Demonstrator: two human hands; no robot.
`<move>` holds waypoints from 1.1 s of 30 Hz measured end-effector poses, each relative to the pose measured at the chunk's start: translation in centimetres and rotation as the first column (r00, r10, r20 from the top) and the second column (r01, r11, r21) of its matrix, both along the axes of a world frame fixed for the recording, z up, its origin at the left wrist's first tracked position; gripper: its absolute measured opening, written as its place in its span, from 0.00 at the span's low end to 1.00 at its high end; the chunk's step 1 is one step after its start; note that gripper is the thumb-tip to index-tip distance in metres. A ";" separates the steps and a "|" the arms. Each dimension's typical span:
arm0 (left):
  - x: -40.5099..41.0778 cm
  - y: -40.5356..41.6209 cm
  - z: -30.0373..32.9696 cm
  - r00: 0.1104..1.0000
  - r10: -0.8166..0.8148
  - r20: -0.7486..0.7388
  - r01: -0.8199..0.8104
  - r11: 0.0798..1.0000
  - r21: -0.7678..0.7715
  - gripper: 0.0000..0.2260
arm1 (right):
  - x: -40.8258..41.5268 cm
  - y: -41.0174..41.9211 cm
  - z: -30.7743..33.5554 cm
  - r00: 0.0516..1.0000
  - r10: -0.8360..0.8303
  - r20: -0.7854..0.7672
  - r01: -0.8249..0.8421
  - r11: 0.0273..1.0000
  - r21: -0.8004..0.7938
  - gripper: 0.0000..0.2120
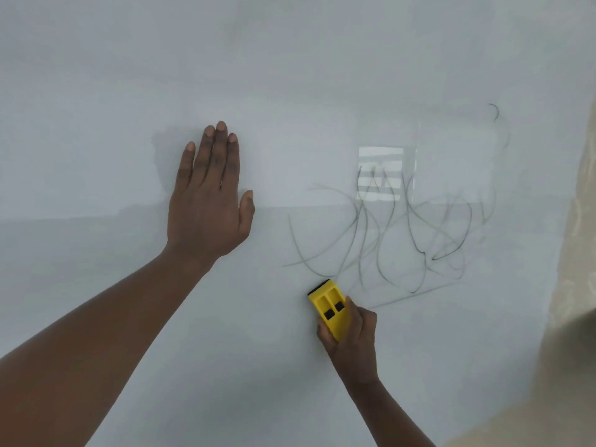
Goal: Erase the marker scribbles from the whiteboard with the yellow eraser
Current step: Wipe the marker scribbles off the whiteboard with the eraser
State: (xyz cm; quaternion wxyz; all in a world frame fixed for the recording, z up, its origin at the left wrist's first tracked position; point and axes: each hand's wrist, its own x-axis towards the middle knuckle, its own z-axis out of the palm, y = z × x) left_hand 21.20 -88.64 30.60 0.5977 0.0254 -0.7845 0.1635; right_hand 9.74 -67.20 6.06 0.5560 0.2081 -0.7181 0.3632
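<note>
Whiteboard (96,75) fills nearly the whole view; its right edge meets a pale beige surface (574,285).

Scribbles (403,230), thin grey loops and crossing curves, cover the right-centre of the board. Their lower-left strokes end just above and to the right of the eraser. One small separate hook sits well up toward the upper right. A bright barred reflection (380,174) overlaps the top of the tangle; it is glare, not ink.

Left hand (206,201) lies flat on bare board, well to the left of the scribbles. Its four fingers are straight and close together, pointing up, with the thumb set out to the right. It appears to brace the board or the body only.

Right hand (353,333) is below the scribbles and is the nearer hand to them. Its fingers are curled round the lower end of the eraser, thumb on the left side and the others wrapped on the right.

Eraser (329,304), yellow with a dark felt edge at its top, is on or very near the board; contact cannot be confirmed. Its long axis runs from the hand up and slightly left. The felt end sits at the lowest-left strokes.

Judgement: the ink lies up and to the right of the felt, so the coming stroke should travel that way, across the tangle.
</note>
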 end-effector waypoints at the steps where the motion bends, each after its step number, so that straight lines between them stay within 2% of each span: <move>1: -0.4 0.4 0.2 1.000 0.000 -0.003 0.000 1.000 0.004 0.32 | -0.8 1.3 0.1 0.999 -0.007 0.047 0.009 0.999 -0.041 0.31; 5: -1.4 1.0 1.1 0.999 0.040 -0.034 -0.038 0.998 0.056 0.32 | -3.5 6.2 1.4 0.967 0.007 0.255 0.041 0.982 -0.182 0.33; 8: -2.0 1.1 1.1 0.995 0.077 -0.057 -0.074 0.995 0.060 0.32 | -5.6 9.6 3.2 0.943 0.029 0.331 0.086 0.940 -0.329 0.32; 11: -2.2 1.1 1.1 0.993 0.096 -0.073 -0.093 0.995 0.047 0.32 | -7.2 12.1 5.2 0.946 0.050 0.321 0.116 0.872 -0.476 0.34; 13: -2.3 1.1 1.1 0.990 0.115 -0.079 -0.111 0.993 0.051 0.32 | -7.8 12.8 6.1 0.948 0.047 0.314 0.131 0.844 -0.520 0.34; 17: -2.4 1.3 1.0 0.987 0.138 -0.080 -0.133 0.989 0.062 0.32 | -7.3 10.9 6.7 0.948 0.025 0.317 0.148 0.847 -0.510 0.32; 21: -2.3 1.4 1.0 0.985 0.150 -0.081 -0.146 0.988 0.059 0.32 | -4.5 5.1 6.6 0.959 0.135 0.248 0.010 0.861 -0.508 0.30; 24: -2.2 1.4 1.0 0.985 0.155 -0.081 -0.150 0.987 0.058 0.32 | -1.2 -0.1 5.7 0.970 0.205 0.129 -0.142 0.912 -0.385 0.30; 28: -2.0 1.1 1.0 0.986 0.143 -0.081 -0.139 0.989 0.049 0.32 | 3.4 -6.3 1.5 0.975 0.221 -0.026 -0.221 0.975 0.014 0.28; 31: -2.0 1.2 1.0 0.988 0.131 -0.079 -0.128 0.991 0.043 0.32 | 4.9 -8.1 -2.8 0.963 0.235 -0.134 -0.181 0.927 0.328 0.26; 33: -1.9 1.2 1.0 0.989 0.126 -0.072 -0.123 0.991 0.046 0.32 | 4.8 -7.8 -4.6 0.952 0.233 -0.199 -0.122 0.884 0.452 0.26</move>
